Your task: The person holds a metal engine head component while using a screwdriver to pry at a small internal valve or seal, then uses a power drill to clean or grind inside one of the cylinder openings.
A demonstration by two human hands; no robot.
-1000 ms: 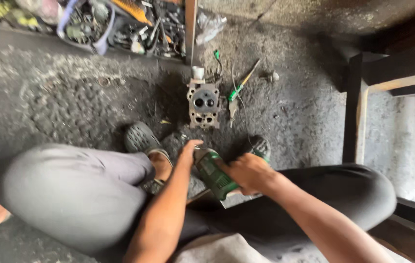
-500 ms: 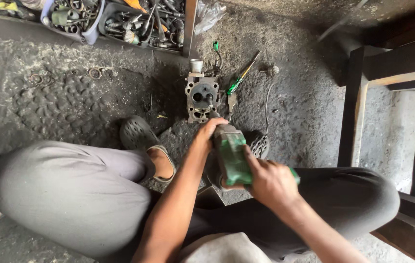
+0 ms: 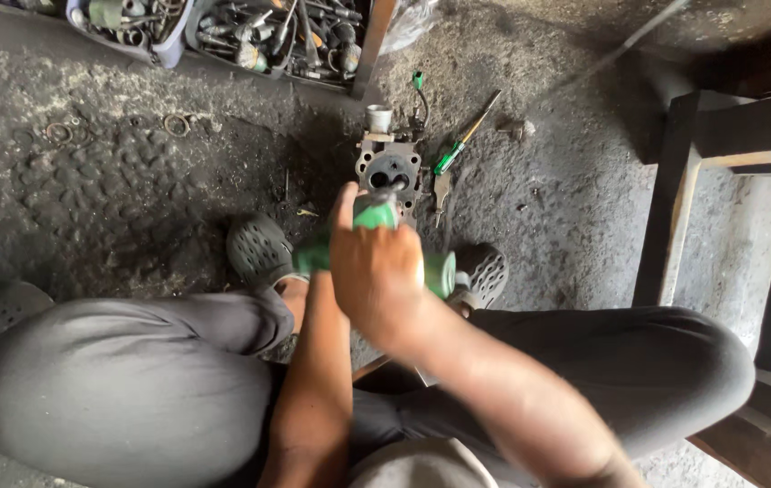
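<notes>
Gripping a green plastic power tool (image 3: pixel 376 237) with both hands — right hand (image 3: pixel 375 276) clamped over the body, left hand (image 3: pixel 342 210) mostly hidden beneath — just above the grey metal engine block (image 3: pixel 389 172).

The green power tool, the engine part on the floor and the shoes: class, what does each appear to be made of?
Green power tool, under the right hand: likely moulded plastic casing, going by its even matte green.
Engine part: probably cast metal, dull grey and grimy, with round bored openings.
Shoes: apparently rubber or foam, dark grey, with moulded perforations.
</notes>
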